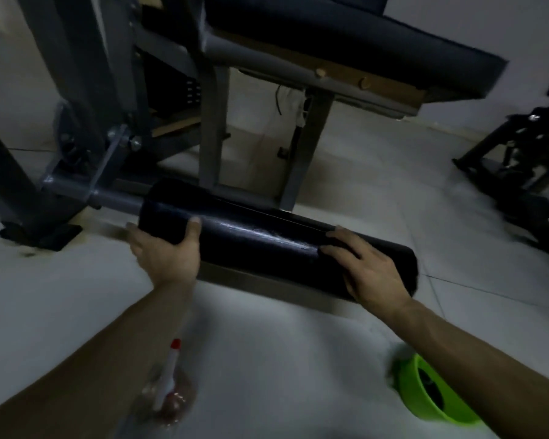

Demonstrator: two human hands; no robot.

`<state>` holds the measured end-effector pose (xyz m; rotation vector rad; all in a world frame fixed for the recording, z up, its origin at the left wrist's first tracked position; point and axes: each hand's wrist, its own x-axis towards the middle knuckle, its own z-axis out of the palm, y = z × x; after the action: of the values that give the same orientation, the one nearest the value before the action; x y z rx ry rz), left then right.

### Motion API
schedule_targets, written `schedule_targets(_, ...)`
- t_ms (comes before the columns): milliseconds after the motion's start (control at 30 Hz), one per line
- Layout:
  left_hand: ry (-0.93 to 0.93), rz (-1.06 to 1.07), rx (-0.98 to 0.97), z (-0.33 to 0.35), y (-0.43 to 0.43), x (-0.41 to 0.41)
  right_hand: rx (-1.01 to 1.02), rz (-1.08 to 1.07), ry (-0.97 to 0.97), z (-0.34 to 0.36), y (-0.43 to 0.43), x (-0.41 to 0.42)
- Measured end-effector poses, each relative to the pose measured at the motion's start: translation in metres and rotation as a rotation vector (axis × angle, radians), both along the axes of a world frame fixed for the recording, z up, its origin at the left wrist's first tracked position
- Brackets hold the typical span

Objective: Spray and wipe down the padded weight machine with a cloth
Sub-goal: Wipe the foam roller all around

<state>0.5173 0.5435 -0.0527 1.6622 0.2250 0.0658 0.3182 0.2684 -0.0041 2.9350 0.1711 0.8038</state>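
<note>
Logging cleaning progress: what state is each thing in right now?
Roller pad: horizontal, shiny streaks, both hands on it.
Left hand: grips the pad's end.
Right hand: rests flat on the pad.
Spray bottle: on floor, untouched.
Bucket: on floor, untouched.

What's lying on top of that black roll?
Two bare hands: the left hand grips the black roll near one end, and the right hand rests on it. Whatever lies beneath that palm is covered.

no readable text, labels, brands or numbers anywhere, frame dim and blurred
</note>
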Motion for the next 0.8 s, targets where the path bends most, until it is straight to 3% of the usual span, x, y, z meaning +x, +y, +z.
schedule_targets(167,0.036,0.089,0.030,0.005,-0.013,0.001,-0.002,-0.160,0.012,-0.009,-0.050,-0.077)
schedule_targets(300,0.041,0.127,0.066,0.008,-0.012,0.001,0.049,-0.215,-0.021,-0.012,-0.050,-0.084)
schedule_targets(433,0.051,0.121,0.066,0.011,-0.003,0.005,0.063,-0.112,-0.040,-0.012,-0.015,-0.027)
schedule_targets(800,-0.180,-0.121,-0.117,-0.007,0.054,0.024,0.016,0.231,-0.047,-0.009,0.171,0.172)
